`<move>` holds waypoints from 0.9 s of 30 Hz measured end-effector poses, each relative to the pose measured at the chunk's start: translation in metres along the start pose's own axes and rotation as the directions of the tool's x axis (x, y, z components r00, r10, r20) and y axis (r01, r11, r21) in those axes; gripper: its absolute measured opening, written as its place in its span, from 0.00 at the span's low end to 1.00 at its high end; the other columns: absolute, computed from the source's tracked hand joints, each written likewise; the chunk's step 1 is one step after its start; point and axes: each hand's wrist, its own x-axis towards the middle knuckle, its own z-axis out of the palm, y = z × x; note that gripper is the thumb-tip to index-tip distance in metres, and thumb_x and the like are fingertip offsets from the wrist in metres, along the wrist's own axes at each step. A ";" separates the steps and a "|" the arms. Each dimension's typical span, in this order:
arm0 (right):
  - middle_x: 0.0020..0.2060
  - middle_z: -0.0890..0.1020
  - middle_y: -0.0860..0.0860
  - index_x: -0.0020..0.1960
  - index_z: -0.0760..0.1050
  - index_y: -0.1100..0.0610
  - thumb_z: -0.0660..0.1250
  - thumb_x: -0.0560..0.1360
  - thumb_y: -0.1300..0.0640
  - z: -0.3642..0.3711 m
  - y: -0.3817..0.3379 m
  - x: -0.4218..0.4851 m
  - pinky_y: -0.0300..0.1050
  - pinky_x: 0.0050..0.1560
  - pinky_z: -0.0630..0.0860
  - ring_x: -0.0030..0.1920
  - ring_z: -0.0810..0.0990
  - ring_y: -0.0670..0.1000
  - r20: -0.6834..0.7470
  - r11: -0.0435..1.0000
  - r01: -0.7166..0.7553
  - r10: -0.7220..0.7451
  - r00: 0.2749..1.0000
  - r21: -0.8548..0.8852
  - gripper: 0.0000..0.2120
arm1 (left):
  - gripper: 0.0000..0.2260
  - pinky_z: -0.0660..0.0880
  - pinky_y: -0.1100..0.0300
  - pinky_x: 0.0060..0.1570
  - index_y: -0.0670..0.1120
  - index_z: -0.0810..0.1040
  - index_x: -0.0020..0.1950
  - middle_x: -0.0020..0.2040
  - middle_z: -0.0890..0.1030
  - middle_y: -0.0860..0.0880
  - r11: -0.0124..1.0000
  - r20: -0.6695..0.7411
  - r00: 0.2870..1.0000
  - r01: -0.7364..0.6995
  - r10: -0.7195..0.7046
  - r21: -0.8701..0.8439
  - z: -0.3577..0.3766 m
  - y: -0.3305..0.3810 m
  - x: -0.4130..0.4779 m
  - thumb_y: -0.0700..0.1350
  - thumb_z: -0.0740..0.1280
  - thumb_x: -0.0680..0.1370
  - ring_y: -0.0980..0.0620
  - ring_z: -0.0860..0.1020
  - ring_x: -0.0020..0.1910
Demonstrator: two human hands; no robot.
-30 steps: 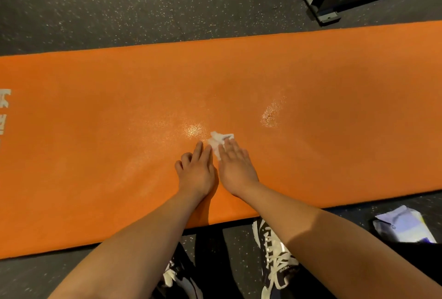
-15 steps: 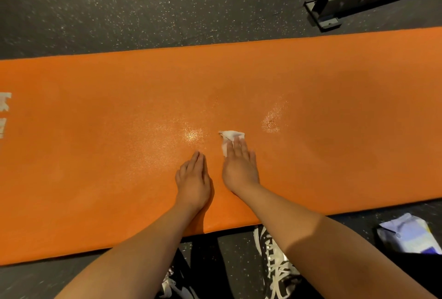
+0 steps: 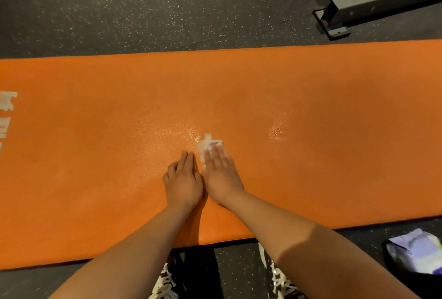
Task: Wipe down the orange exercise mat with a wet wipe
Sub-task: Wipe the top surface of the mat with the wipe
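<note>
The orange exercise mat (image 3: 95, 155) lies across the dark speckled floor, with white lettering at its left end. A crumpled white wet wipe (image 3: 207, 144) sits on the mat's middle, pinned under the fingers of my right hand (image 3: 221, 175), which lies flat on it. My left hand (image 3: 183, 182) rests flat on the mat just left of the right hand, fingers together, touching no wipe. Damp shiny patches show left and right of the wipe.
A white and lilac wipes packet (image 3: 415, 252) lies on the floor at the lower right, off the mat. A grey metal equipment frame (image 3: 358, 4) stands beyond the mat at the top right. My laced shoes (image 3: 279, 279) are at the mat's near edge.
My right hand slid the wipe right and then back left toward the left hand. The left hand stayed flat in nearly the same spot.
</note>
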 end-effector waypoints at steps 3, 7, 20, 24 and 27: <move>0.82 0.37 0.51 0.83 0.40 0.54 0.47 0.86 0.54 0.007 0.003 0.005 0.54 0.79 0.36 0.79 0.31 0.50 -0.002 0.984 0.145 -0.146 0.989 -0.100 0.28 | 0.26 0.59 0.48 0.69 0.52 0.56 0.82 0.82 0.54 0.53 1.000 -0.005 1.000 -0.015 0.015 0.009 -0.002 -0.003 0.005 0.48 0.56 0.83 0.45 0.61 0.72; 0.82 0.38 0.53 0.83 0.41 0.56 0.50 0.83 0.58 -0.009 0.010 0.025 0.57 0.79 0.37 0.80 0.32 0.52 -0.100 0.989 -0.139 0.134 0.986 -0.045 0.32 | 0.27 0.60 0.48 0.67 0.51 0.54 0.82 0.83 0.50 0.52 0.998 0.025 0.999 -0.035 0.034 0.055 -0.003 -0.008 0.008 0.47 0.55 0.83 0.44 0.61 0.71; 0.82 0.38 0.53 0.83 0.40 0.56 0.45 0.86 0.52 -0.015 -0.007 0.042 0.58 0.79 0.40 0.80 0.33 0.53 -0.065 0.990 -0.132 0.129 0.990 -0.055 0.28 | 0.27 0.63 0.48 0.64 0.51 0.55 0.82 0.83 0.51 0.51 0.997 -0.011 0.999 0.035 -0.034 0.074 -0.016 -0.013 0.028 0.47 0.57 0.82 0.41 0.64 0.68; 0.82 0.39 0.51 0.83 0.42 0.53 0.47 0.86 0.53 -0.002 -0.024 0.037 0.54 0.79 0.38 0.80 0.34 0.50 0.044 0.967 0.220 -0.216 0.975 -0.126 0.28 | 0.25 0.60 0.48 0.64 0.53 0.58 0.81 0.82 0.55 0.54 0.998 -0.037 0.998 0.051 -0.050 0.029 -0.018 -0.016 0.030 0.49 0.55 0.83 0.44 0.64 0.68; 0.82 0.39 0.51 0.83 0.42 0.53 0.47 0.85 0.55 -0.010 -0.016 0.049 0.56 0.79 0.38 0.80 0.33 0.50 -0.020 0.985 0.093 -0.097 0.995 -0.142 0.28 | 0.24 0.58 0.49 0.64 0.55 0.59 0.81 0.81 0.55 0.57 0.998 -0.044 0.998 0.041 -0.039 0.049 -0.018 -0.022 0.029 0.49 0.55 0.84 0.45 0.61 0.67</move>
